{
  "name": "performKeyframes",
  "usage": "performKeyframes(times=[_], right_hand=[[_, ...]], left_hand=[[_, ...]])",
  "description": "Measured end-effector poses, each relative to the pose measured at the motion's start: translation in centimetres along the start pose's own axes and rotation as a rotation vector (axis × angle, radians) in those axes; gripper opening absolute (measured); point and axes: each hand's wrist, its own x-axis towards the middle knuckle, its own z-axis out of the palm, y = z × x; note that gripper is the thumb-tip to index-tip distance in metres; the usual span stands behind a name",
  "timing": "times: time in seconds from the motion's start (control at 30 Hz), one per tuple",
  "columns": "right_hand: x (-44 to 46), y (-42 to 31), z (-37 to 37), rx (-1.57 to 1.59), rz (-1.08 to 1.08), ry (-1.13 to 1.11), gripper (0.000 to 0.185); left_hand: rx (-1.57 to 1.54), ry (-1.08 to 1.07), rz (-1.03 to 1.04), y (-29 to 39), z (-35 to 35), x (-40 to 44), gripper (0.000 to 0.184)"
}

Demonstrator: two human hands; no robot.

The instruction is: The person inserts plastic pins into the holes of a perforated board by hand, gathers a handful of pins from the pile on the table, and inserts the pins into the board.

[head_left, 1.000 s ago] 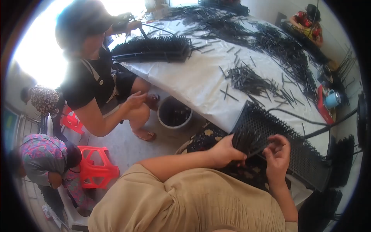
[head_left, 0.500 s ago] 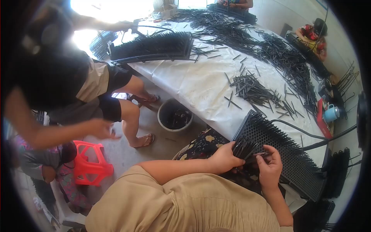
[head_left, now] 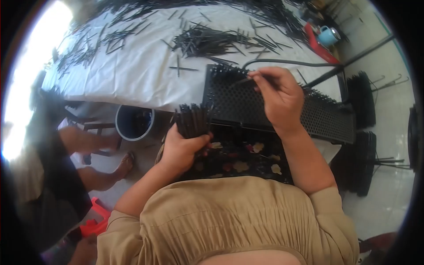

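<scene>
Along the near edge of the white-covered table (head_left: 150, 86), I see the rack (head_left: 245, 106), with standing sticks (head_left: 221, 70) by its far side and open holes (head_left: 329, 123) across its front; I judge it partly filled. The left hand (head_left: 180, 152) grips a bundle of sticks (head_left: 193, 121) just beside it; the right hand (head_left: 285, 99) pinches one thin stick (head_left: 240, 82) over it. A loose pile (head_left: 201, 42) lies beyond. I can read no writing.

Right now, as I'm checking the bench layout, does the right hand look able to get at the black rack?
Likely yes: the right hand is over the black rack, pinching a thin stick, with nothing visible blocking it.
</scene>
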Motion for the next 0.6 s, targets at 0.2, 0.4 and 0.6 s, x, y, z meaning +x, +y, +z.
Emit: performKeyframes(times=[0.2, 0.4, 0.6], right_hand=[[1.0, 1.9, 1.9, -0.191, -0.248, -0.073, 0.009], [1.4, 2.7, 2.6, -0.323, -0.265, -0.116, 0.011], [1.9, 2.6, 2.7, -0.416, -0.262, -0.190, 0.011]], left_hand=[[-0.038, 0.038, -0.044, 0.1, 0.3, -0.2, 0.022], [-0.019, 0.059, -0.074, -0.5, -0.4, 0.2, 0.027], [-0.010, 0.057, -0.073, -0.5, -0.7, 0.5, 0.026]])
